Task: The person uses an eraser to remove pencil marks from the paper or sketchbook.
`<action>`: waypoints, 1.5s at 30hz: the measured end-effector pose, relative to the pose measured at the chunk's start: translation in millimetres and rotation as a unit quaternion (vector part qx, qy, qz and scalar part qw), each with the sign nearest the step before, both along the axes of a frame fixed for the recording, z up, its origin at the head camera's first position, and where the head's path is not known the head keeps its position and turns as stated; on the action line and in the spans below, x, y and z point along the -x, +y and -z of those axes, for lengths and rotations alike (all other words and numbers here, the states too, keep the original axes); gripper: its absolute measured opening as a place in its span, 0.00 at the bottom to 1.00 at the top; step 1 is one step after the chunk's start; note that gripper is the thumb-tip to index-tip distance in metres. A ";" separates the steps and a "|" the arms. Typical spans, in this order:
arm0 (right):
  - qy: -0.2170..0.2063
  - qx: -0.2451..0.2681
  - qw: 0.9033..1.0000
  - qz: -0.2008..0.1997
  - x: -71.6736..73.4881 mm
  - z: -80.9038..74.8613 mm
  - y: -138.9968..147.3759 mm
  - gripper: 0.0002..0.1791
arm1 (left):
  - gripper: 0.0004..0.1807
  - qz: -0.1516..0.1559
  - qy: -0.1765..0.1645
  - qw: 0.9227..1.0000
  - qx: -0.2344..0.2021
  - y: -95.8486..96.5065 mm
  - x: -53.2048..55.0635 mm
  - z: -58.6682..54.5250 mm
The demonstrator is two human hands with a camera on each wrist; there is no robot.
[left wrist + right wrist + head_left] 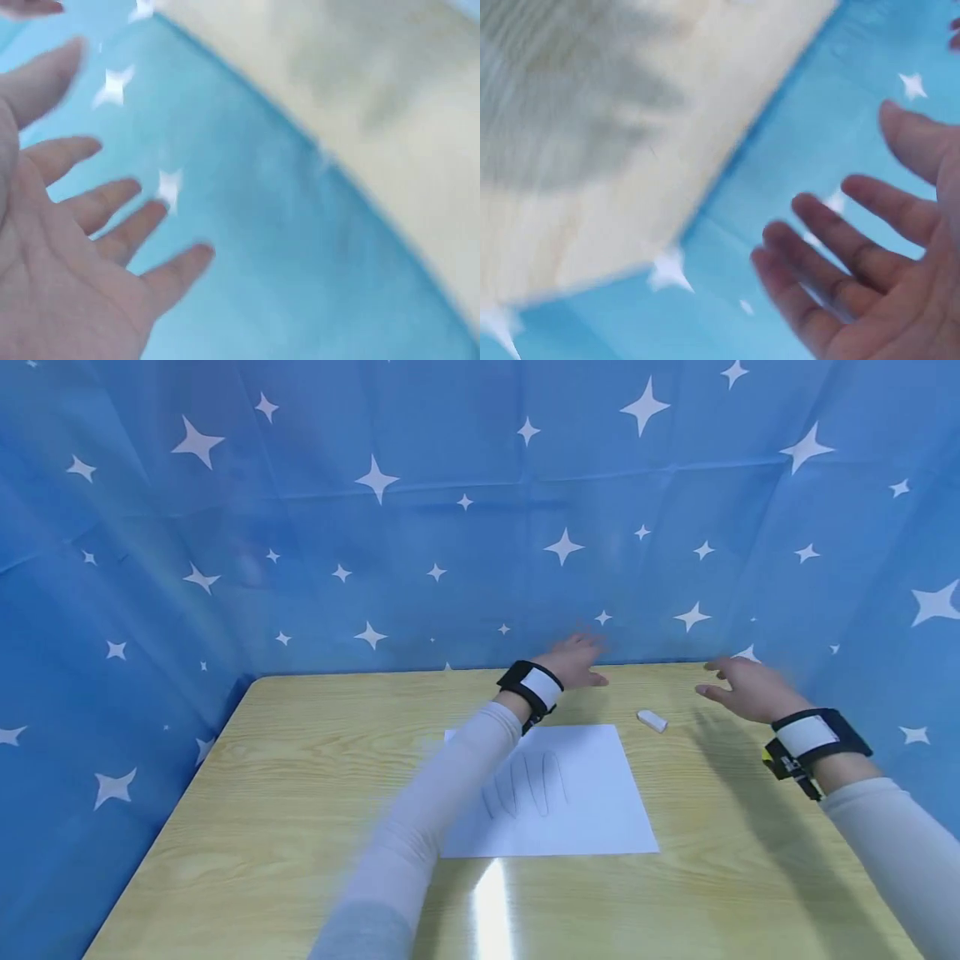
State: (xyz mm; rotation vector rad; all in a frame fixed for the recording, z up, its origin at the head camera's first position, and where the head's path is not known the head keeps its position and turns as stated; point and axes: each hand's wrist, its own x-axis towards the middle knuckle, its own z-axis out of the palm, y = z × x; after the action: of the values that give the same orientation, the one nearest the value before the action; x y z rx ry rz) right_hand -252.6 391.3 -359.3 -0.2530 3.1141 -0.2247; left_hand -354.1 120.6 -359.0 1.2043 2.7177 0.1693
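Note:
My left hand reaches over the far side of the table, above the top edge of a white sheet of paper. Its fingers are spread and hold nothing, as the left wrist view shows with the palm in sight. To the right, my right hand hovers over the table's far right part, fingers apart and holding nothing; the right wrist view shows the same hand. Dark finger-shaped outlines are drawn on the paper, partly hidden by my left forearm. A small white eraser lies between the hands, right of the paper.
The light wooden table ends at a blue curtain with white stars, which hangs along the back and both sides. Both wrists wear black straps. A bright light reflection shows on the tabletop near the front.

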 end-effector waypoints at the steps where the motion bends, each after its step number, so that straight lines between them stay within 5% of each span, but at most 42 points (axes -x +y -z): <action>1: 0.004 0.005 1.000 -0.006 2.8 9.9 -4.5 0.31 | 0.36 0.013 -0.008 1.000 0.001 13.1 0.2 10.1; 6: -0.024 0.052 0.998 -0.004 10.5 49.8 -32.6 0.20 | 0.31 0.042 -0.064 0.997 0.001 60.1 -3.6 54.5; 8: -0.033 0.069 0.997 0.010 11.6 58.7 -41.4 0.18 | 0.28 0.042 -0.056 0.998 0.002 70.3 -5.0 66.0; 12: -0.021 0.074 0.996 0.034 11.8 67.1 -47.2 0.13 | 0.18 0.059 -0.023 0.998 -0.023 82.5 -6.4 78.8; 17: -0.014 0.074 0.996 0.037 10.7 66.9 -40.2 0.10 | 0.07 0.074 -0.009 0.995 -0.063 89.7 -7.4 81.4; 21: -0.014 0.070 0.997 0.013 4.9 50.4 -34.5 0.09 | 0.06 0.080 -0.014 0.993 -0.088 88.7 -9.4 68.2; 27: 0.004 0.065 0.997 -0.030 -5.2 1.0 -29.2 0.09 | 0.12 0.103 -0.045 0.986 -0.127 80.4 -13.4 23.3; 31: 0.003 0.087 0.996 -0.038 -10.1 -14.4 -32.2 0.10 | 0.11 0.116 -0.066 0.979 -0.154 69.4 -16.5 9.3; 38: -0.020 0.168 0.981 -0.096 21.4 -7.3 -72.5 0.14 | 0.12 0.084 -0.043 0.982 -0.162 2.0 -5.5 1.4; 45: -0.012 0.196 0.967 -0.160 50.7 -0.8 -141.6 0.14 | 0.13 0.015 -0.023 0.986 -0.165 -83.0 -11.0 -3.5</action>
State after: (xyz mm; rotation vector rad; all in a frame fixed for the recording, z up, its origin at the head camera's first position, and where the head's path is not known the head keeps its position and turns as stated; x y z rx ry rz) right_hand -303.3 249.6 -358.5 -0.7404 2.9137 -0.8248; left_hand -343.1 37.7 -355.4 1.3013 2.7015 0.6565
